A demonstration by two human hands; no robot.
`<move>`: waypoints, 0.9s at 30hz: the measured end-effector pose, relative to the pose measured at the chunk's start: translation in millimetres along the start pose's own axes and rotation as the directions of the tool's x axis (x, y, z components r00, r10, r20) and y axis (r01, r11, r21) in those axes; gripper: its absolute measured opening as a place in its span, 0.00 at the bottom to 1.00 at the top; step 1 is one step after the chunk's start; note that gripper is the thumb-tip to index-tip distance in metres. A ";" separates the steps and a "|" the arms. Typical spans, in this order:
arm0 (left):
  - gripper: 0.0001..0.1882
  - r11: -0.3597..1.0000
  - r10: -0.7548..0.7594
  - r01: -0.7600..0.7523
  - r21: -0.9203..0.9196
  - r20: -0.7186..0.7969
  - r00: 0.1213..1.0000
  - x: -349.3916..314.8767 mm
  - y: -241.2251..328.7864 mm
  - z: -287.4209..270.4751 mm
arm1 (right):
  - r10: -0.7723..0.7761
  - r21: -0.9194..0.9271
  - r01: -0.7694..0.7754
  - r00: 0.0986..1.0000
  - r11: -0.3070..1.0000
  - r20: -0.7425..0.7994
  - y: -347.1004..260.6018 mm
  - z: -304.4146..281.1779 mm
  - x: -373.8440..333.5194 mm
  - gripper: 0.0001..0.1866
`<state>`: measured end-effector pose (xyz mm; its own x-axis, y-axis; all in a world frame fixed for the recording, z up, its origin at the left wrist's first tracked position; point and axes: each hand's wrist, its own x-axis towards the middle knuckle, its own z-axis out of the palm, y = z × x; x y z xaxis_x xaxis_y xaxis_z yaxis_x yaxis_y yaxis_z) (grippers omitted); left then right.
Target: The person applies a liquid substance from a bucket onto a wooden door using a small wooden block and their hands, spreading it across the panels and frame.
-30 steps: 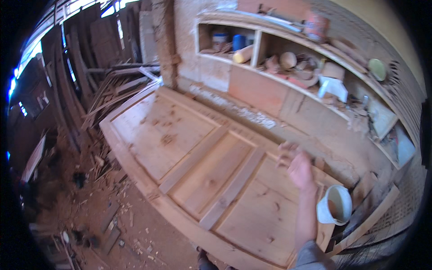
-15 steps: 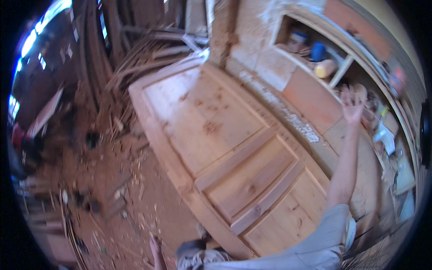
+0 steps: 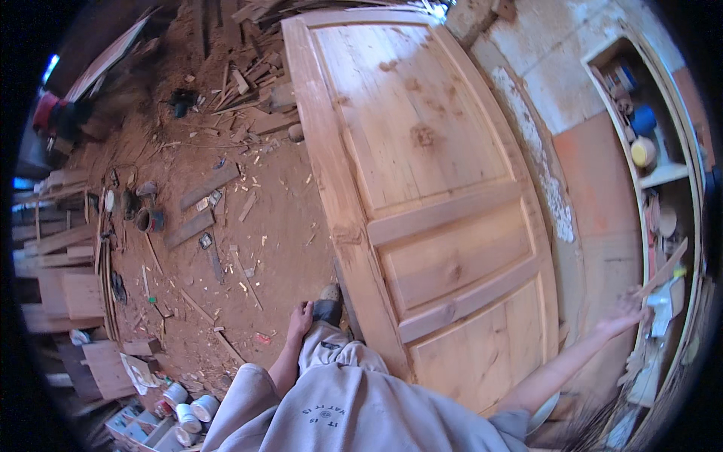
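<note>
A large panelled wooden door (image 3: 422,188) lies flat in front of me. My right hand (image 3: 623,315) is stretched out over its far edge toward a wall shelf (image 3: 663,177), fingers spread, close to a white object (image 3: 663,309) on the shelf; it holds nothing. My left hand (image 3: 300,316) hangs at my side beside my leg, above the dirt floor, fingers loose and empty. My grey clothing (image 3: 339,410) fills the lower middle of the view.
Wood scraps and planks (image 3: 199,203) litter the reddish dirt floor (image 3: 279,226). Small paint cans (image 3: 188,403) stand at lower left. Stacked boards (image 3: 68,279) line the left side. The shelf holds a blue container (image 3: 642,120) and a yellow round object (image 3: 642,152).
The view has swung further left and down, so the door now runs up the frame. My right arm stays stretched toward the shelf; my left hand has come into view by my leg.
</note>
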<state>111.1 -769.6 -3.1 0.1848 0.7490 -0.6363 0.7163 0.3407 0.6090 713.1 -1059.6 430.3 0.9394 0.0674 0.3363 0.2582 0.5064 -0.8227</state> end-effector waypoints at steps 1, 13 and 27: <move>0.27 0.998 0.025 -0.024 -0.056 0.010 1.000 2.3 -3.8 0.5 | 0.137 0.206 -0.175 0.973 0.963 0.186 9.9 -35.6 -30.5 0.29; 0.37 0.887 0.259 0.208 -0.412 0.818 0.514 -115.4 132.8 13.9 | 0.852 -0.011 -0.857 0.513 0.515 -0.107 86.0 -2.0 -498.6 0.24; 0.29 0.660 0.249 0.439 -0.609 0.729 0.637 -242.9 87.4 107.9 | 0.628 -0.777 -0.344 0.774 0.528 0.084 -19.6 -130.1 -592.3 0.14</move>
<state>201.4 -983.1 153.5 0.7871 0.1479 -0.5989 0.1439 0.9000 0.4114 181.1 -1221.3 187.6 0.8698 0.4426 -0.2180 -0.0115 -0.4236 -0.9058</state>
